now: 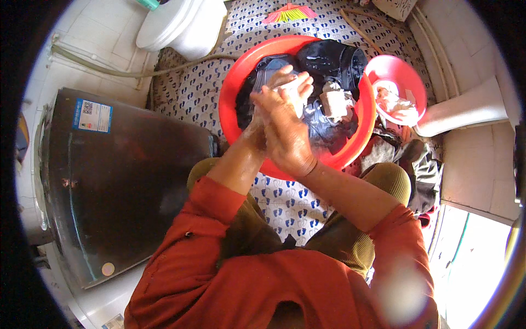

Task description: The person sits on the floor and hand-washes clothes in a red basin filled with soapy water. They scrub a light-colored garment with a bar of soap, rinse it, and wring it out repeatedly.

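My left hand (284,77) and my right hand (287,135) are pressed together, wet, above a large red plastic basin (228,103). The right hand lies across the left and hides much of it; some left fingers stick out, bent, beyond it. Something bright white shows between the palms, and I cannot tell whether it is lather or cloth. A ridged translucent piece (261,81) shows just left of the fingers. Dark wet clothes (328,61) fill the basin. Right of my hands, a crumpled whitish cloth (337,103) rests on them.
A pink plastic bucket (404,68) with pale cloth inside stands right of the basin. Dark clothes (419,164) lie below it. At left is a dark-lidded appliance (135,164). A toilet (193,28), a hose (164,73) and a broom head (290,14) are farther off.
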Available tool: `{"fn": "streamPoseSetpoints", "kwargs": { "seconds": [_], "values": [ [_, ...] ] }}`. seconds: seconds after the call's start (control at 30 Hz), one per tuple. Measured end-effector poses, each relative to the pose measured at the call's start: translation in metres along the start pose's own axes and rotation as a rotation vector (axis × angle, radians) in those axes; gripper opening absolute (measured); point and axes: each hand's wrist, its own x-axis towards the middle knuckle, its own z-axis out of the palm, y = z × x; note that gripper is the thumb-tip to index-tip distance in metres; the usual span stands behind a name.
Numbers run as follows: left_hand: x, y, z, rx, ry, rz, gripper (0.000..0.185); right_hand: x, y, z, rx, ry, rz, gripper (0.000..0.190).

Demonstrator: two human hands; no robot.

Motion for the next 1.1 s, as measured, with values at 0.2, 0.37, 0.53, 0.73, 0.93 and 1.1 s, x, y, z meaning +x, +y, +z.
{"fn": "streamPoseSetpoints", "kwargs": {
  "seconds": [0.2,0.37,0.53,0.73,0.93,1.1],
  "values": [
    [0.013,0.083,0.039,-0.022,0.127,-0.329,0.036,0.079,0.085,-0.038,1.135,-0.173,0.260,0.038],
    [0.011,0.037,-0.014,1.173,-0.191,0.186,0.043,0.010,0.049,-0.085,0.983,-0.164,-0.305,0.022],
    [0.007,0.049,0.011,0.683,0.134,-0.367,0.047,0.019,0.054,-0.061,0.773,-0.107,-0.500,0.015],
    [-0.003,0.010,0.002,0.164,0.144,-0.607,0.040,0.042,0.056,-0.056,0.864,-0.204,0.014,0.016],
    [-0.013,0.014,0.012,-0.118,0.261,-0.283,0.056,0.044,0.066,-0.052,0.879,-0.210,-0.056,0.012],
    [-0.023,0.017,0.008,-0.590,0.304,-0.444,0.057,0.048,0.059,-0.061,0.834,-0.226,0.103,0.015]
  ]
}}
